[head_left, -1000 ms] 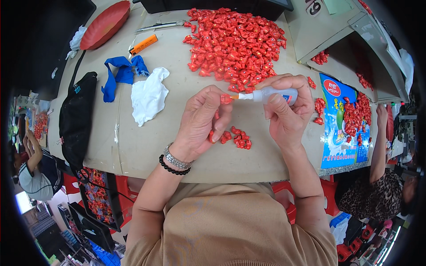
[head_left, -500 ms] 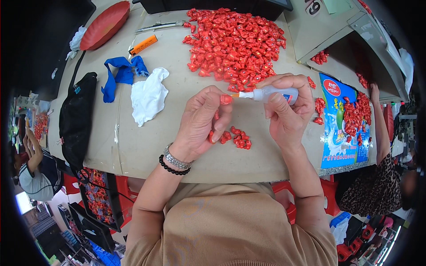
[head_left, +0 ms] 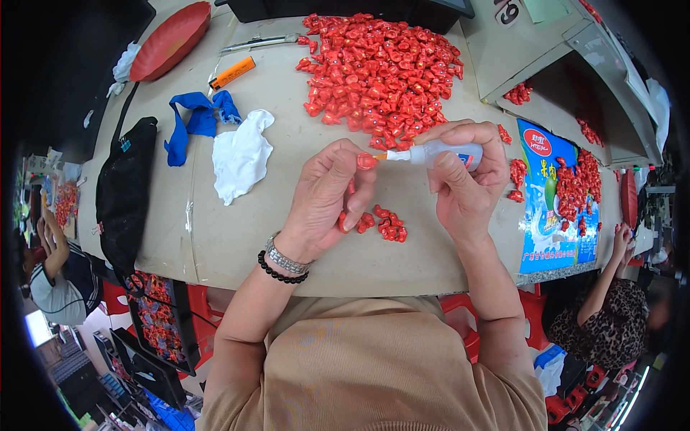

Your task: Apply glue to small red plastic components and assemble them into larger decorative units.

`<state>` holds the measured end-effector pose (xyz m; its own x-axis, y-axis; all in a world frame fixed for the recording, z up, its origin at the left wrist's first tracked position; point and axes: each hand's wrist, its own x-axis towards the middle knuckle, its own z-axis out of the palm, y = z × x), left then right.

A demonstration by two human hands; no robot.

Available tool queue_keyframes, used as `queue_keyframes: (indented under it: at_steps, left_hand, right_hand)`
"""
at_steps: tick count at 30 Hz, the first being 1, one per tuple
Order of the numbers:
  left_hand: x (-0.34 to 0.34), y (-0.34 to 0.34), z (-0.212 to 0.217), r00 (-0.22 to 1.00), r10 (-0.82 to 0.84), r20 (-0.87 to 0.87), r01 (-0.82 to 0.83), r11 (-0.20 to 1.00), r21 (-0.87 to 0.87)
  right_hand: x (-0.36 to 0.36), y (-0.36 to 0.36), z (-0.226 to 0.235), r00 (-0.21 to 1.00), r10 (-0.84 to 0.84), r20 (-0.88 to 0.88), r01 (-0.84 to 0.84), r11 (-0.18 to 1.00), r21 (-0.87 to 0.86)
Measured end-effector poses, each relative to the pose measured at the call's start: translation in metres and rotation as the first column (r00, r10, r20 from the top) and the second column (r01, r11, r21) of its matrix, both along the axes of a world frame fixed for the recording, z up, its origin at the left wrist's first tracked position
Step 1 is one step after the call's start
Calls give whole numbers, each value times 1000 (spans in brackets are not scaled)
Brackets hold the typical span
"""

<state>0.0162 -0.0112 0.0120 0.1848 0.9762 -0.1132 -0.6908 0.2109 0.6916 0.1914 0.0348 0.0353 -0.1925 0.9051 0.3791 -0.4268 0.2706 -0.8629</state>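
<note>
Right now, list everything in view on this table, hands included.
Red pieces: many, red, mostly heaped far middle
Squeeze bottle: one, translucent, right hand
Dish: one, red, far left
Slim tool: one, metallic, beside heap
Oblong item: one, orange, near tool
Blue fabric: count unclear, blue, left
White cloth: one, white, right of fabric
Crumpled item: one, white, by dish
Pouch: one, black, left edge
Bin: one, black, far edge
Printed sheet: at least one, blue, right
Shelf: one, grey, far right
Left hand: one, bare, pinching red piece
Right hand: one, bare, holding bottle
</note>
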Motion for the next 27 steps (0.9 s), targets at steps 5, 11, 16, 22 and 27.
queue_keyframes:
  at_steps: [5, 11, 16, 22, 27]
  left_hand:
    - [2, 0, 2, 1000, 23, -4, -23, 1000, -9]
    - [1, 0, 1, 1000, 6, -4, -6, 1000, 5]
    - [0, 0, 0, 1000, 4, -1, -4, 1000, 8]
    - [-6, 3, -4, 997, 4, 72, -8, 998, 56]
    - [-7, 3, -6, 995, -15, 102, 9, 998, 55]
  right_hand:
    - [0, 1, 2, 1000, -24, 3, 24, 999, 23]
    - [-1, 0, 2, 1000, -10, -5, 10, 1000, 14]
    - [0, 0, 2, 1000, -24, 3, 24, 1000, 1]
    - [2, 1, 2, 1000, -14, -18, 14, 1000, -2]
    - [-1, -1, 2, 1000, 2, -20, -2, 1000, -9]
